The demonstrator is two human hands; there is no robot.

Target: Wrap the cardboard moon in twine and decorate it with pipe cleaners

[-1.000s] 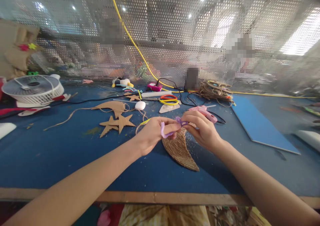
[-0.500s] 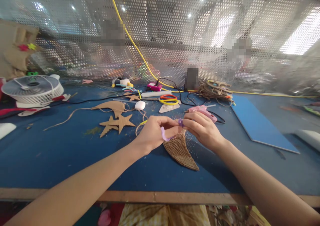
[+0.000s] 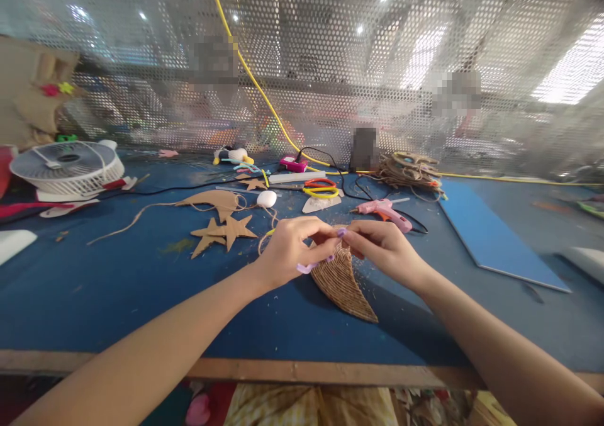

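Between the fingertips of my left hand point(image 3: 292, 250) and my right hand point(image 3: 387, 246) is a purple pipe cleaner point(image 3: 306, 269). Both hands are closed in a pinch on its small bunched end, and its loose tail hangs out below my left fingers. Under my hands lies a twine-covered crescent point(image 3: 343, 291) on the blue table, its upper part partly hidden by them. Just behind my right hand rests a pink glue gun point(image 3: 384, 209). Cardboard stars point(image 3: 231, 231) lie to the left of my left hand.
Behind the hands are scissors point(image 3: 322, 192), a white egg-shaped piece point(image 3: 267, 199) and a cardboard crescent point(image 3: 219, 201). A fan point(image 3: 68, 168) lies at the left. To the right are a twine bundle point(image 3: 409, 171) and a blue board point(image 3: 500, 237). Perforated metal sheeting point(image 3: 321, 55) stands behind.
My right fingers have drawn back from lying over the pipe cleaner to a fingertip pinch, uncovering more of the glue gun. The purple tail has swung lower and to the left.
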